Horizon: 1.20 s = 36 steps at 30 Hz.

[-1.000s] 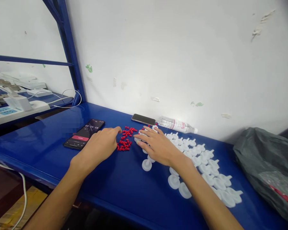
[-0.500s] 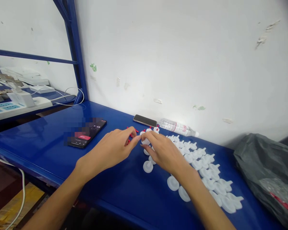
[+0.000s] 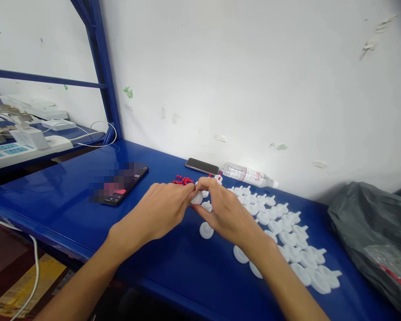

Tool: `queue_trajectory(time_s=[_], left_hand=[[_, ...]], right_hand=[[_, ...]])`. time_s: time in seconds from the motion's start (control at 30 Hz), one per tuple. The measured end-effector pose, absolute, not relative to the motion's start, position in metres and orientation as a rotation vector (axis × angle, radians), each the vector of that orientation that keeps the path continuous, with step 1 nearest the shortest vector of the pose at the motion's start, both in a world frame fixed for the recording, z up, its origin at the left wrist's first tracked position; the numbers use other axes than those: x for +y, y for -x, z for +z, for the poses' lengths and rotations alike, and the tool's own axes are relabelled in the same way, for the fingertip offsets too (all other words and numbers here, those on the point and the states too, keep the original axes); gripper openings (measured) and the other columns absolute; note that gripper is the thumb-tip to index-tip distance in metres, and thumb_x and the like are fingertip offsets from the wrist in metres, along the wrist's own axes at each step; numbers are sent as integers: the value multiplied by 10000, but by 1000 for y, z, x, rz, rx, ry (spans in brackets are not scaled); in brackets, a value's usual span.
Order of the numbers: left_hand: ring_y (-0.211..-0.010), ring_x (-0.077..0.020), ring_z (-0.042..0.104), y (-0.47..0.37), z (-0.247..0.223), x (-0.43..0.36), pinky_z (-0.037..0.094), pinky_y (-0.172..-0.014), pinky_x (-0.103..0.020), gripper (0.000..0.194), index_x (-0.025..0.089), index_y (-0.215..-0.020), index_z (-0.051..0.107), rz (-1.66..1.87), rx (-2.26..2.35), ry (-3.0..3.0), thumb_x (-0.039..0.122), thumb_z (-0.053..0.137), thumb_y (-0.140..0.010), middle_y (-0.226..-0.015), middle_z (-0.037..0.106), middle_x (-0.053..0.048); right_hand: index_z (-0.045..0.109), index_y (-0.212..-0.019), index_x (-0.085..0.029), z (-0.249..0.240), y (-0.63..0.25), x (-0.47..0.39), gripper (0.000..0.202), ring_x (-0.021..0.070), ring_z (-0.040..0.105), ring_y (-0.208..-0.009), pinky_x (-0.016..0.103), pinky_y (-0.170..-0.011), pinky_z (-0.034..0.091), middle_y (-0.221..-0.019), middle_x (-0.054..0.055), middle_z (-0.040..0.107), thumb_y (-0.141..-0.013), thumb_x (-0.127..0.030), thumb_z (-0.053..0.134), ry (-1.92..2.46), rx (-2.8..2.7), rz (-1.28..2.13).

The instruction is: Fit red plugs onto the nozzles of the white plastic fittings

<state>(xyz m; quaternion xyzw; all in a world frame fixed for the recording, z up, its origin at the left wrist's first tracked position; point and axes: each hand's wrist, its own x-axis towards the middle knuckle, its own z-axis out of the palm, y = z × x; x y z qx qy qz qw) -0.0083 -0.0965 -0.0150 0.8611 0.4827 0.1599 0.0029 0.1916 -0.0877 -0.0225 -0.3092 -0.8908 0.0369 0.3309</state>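
Observation:
Over the blue table (image 3: pixel 173 267), my right hand (image 3: pixel 225 209) pinches a white round plastic piece (image 3: pixel 197 198) between thumb and fingers. My left hand (image 3: pixel 157 207) meets it at the piece's upper edge, with thumb and fingers pressed together; whatever lies between them is hidden. Small red bits (image 3: pixel 183 180) lie in a loose pile just behind my left hand. Close to my right hand, a similar white disc (image 3: pixel 206 230) rests on the table. Under and beyond my right forearm spread several rows of white pieces (image 3: pixel 287 238), round with narrow spouts. Some at the back carry red bits (image 3: pixel 219 178).
A lit phone (image 3: pixel 125 185) lies at the left, and a second dark phone (image 3: pixel 202 166) near the wall. Beside that a clear bottle (image 3: pixel 249 174) lies on its side. A dark plastic bag (image 3: pixel 370 240) fills the right end. Behind stands a blue metal frame (image 3: pixel 105 67).
My hands have drawn closer together, my left fingers shifting from over the red bits to the white piece. More of the red pile shows now.

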Motion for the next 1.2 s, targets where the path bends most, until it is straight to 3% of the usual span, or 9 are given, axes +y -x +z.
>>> queue_trajectory(time_s=[0.17, 0.37, 0.6, 0.63, 0.7, 0.8, 0.93, 1.07, 1.2], left_hand=[[-655, -212, 595, 4, -7, -100, 259, -624, -334, 408, 224, -893, 580, 727, 1621, -2468, 353, 253, -1099, -754, 674, -26], [-649, -173, 475, 0, -8, -103, 295, -651, -316, 488, 214, -716, 494, 1014, 1596, -2190, 430, 249, -1078, -699, 587, -11], [-529, -135, 326, 5, -1, -105, 247, -519, -295, 499, 236, -592, 319, 1189, 1521, -1877, 505, 373, -1009, -555, 358, 29], [-490, -126, 296, 10, 3, -106, 236, -486, -291, 505, 244, -588, 296, 1235, 1493, -1770, 521, 392, -1000, -536, 298, 45], [-430, -118, 263, 23, 10, -108, 230, -440, -289, 525, 255, -593, 270, 1340, 1484, -1588, 562, 405, -997, -518, 225, 65], [-467, -142, 381, 39, 16, -108, 291, -489, -300, 538, 246, -613, 289, 1323, 1700, -1769, 577, 379, -1028, -515, 341, 46], [-599, -200, 547, 44, 6, -99, 346, -598, -329, 482, 237, -670, 487, 828, 1956, -2136, 475, 327, -1058, -647, 614, -11], [-782, -250, 692, 48, -11, -88, 405, -680, -337, 372, 237, -792, 694, 431, 1902, -2298, 339, 411, -1012, -849, 765, -68], [-919, -309, 723, 58, -19, -82, 415, -706, -357, 276, 256, -955, 752, 356, 1943, -2302, 263, 476, -947, -1011, 800, -82]], right_hand=[[447, -1267, -238, -13, -190, -87, 325, 252, 694, -1070, 412, -898, 599, -1173, 90, 687, -1008, -96, 583, 710, -2318, -122], [542, -1100, -187, -8, -177, -88, 146, 214, 701, -960, 349, -895, 583, -996, 78, 731, -1045, -58, 500, 573, -2268, -474], [609, -1020, -228, -4, -188, -80, 193, 175, 714, -1045, 307, -962, 581, -1025, 45, 759, -1058, -72, 502, 567, -2167, -658], [610, -1021, -250, -2, -202, -75, 195, 175, 715, -1069, 306, -949, 587, -1036, 32, 753, -1060, -90, 506, 660, -2116, -690], [610, -1014, -239, 1, -234, -65, 150, 204, 730, -930, 321, -780, 608, -955, 48, 732, -1029, -100, 555, 796, -1995, -700], [643, -1018, -221, 3, -273, -54, 82, 258, 733, -928, 396, -789, 607, -978, 75, 731, -959, -192, 692, 1003, -1791, -635], [661, -1256, -220, 1, -274, -42, 339, 254, 728, -1067, 445, -1000, 571, -1186, 87, 742, -920, -252, 694, 1269, -1775, -214], [735, -1083, -214, -1, -261, -24, 201, 259, 753, -1043, 415, -980, 571, -1105, 70, 794, -889, -261, 722, 1428, -1873, -26], [742, -1009, -215, -6, -269, -6, 157, 253, 769, -997, 370, -928, 576, -989, 65, 812, -884, -299, 785, 1620, -1964, 129]])
